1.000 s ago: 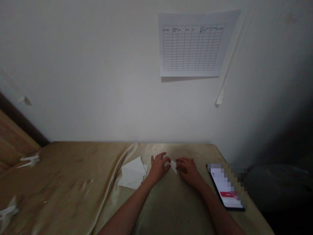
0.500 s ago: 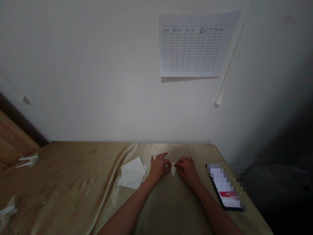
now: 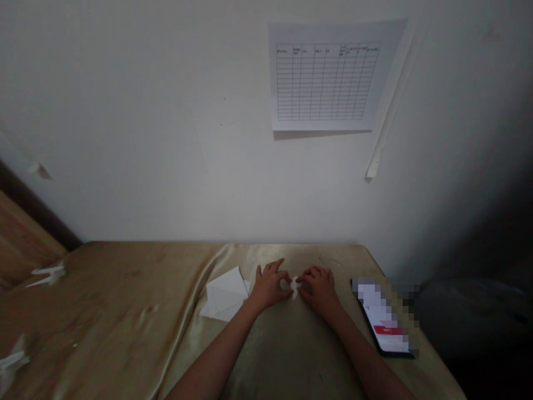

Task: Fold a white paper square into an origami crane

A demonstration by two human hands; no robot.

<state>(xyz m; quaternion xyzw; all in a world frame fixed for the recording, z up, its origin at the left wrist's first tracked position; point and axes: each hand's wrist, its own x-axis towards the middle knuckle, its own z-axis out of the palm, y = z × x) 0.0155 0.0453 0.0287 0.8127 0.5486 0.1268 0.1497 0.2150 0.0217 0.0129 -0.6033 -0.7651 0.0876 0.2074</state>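
A small folded piece of white paper (image 3: 295,287) lies between my two hands, its pointed tip toward me. My left hand (image 3: 271,284) pinches its left edge with thumb and index finger, the other fingers raised and spread. On the right edge, my right hand (image 3: 318,286) grips the paper with its fingertips, the rest of its fingers curled. Several flat white paper pieces (image 3: 226,294) overlap on the cloth just left of my left hand.
A gold cloth (image 3: 125,311) covers the table. A lit phone (image 3: 385,325) lies at the right. Folded white papers (image 3: 49,273) sit at the far left, another (image 3: 14,360) nearer. A printed sheet (image 3: 325,83) hangs on the wall.
The fingertips of both my hands have shifted slightly on the small paper, with my left thumb and index finger now spread further apart along its edge. The other things stay put.
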